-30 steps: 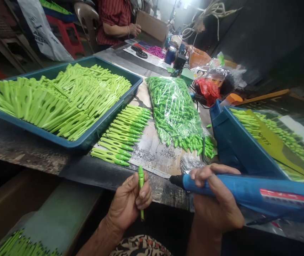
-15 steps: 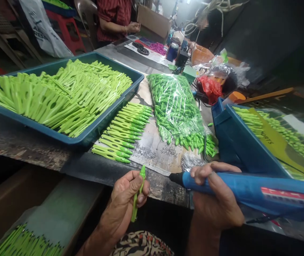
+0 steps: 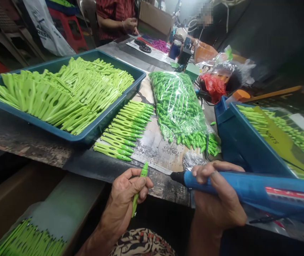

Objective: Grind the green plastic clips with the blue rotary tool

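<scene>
My left hand (image 3: 126, 199) is closed round a slim green plastic piece (image 3: 139, 188), which it holds tilted just in front of the table edge. My right hand (image 3: 216, 197) grips a blue powered hand tool (image 3: 250, 190) whose dark tip (image 3: 177, 176) points left toward the green piece, a short gap apart. A row of similar green pieces (image 3: 126, 129) lies on the table above my left hand. Small metal bits (image 3: 171, 149) are scattered on a brown sheet nearby.
A teal tray (image 3: 102, 122) heaped with flat green parts stands at the left. A clear bag of green pieces (image 3: 177, 106) lies in the middle. A blue bin (image 3: 237, 142) with more parts is at the right. Another person in a red shirt (image 3: 111, 16) sits at the far end.
My left hand has tipped the green piece from upright to slanting and shifted it slightly. The blue tool has stayed nearly still in my right hand.
</scene>
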Demonstrator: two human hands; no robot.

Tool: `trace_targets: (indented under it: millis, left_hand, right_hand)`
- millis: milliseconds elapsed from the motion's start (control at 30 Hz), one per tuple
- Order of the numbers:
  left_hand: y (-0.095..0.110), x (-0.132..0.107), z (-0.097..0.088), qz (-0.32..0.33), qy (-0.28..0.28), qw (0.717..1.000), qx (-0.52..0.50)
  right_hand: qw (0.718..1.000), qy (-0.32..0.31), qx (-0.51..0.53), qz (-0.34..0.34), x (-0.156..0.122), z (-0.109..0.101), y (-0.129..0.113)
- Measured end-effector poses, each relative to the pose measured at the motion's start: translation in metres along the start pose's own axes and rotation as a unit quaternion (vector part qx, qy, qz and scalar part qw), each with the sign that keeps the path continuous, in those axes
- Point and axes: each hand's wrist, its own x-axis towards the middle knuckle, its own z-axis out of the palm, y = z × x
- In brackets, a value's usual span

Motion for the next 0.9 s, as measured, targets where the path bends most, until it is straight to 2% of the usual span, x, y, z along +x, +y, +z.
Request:
trace_targets:
  millis: [133, 367, 600, 767, 900]
  left_hand:
    - [-0.001, 0.001, 0.0, -0.013, -0.01, 1.0, 0.008]
    - [0.003, -0.005, 0.001, 0.007, -0.004, 0.999, 0.053]
    - [0.005, -0.013, -0.003, -0.039, -0.03, 0.998, 0.032]
    - [0.006, -0.025, -0.011, -0.064, -0.007, 0.998, 0.028]
    - [0.003, -0.032, -0.015, -0.07, 0.024, 0.997, 0.028]
  right_hand:
    - [1.0, -0.002, -0.004, -0.006, 0.0, 0.0, 0.001]
    - [1.0, -0.003, -0.016, -0.006, -0.001, 0.002, 0.001]
    - [1.0, -0.026, -0.002, 0.004, -0.004, 0.008, 0.0]
    - [0.999, -0.05, 0.007, 0.02, -0.008, 0.012, -0.002]
    - [0.996, -0.09, 0.015, 0.007, -0.011, 0.015, -0.004]
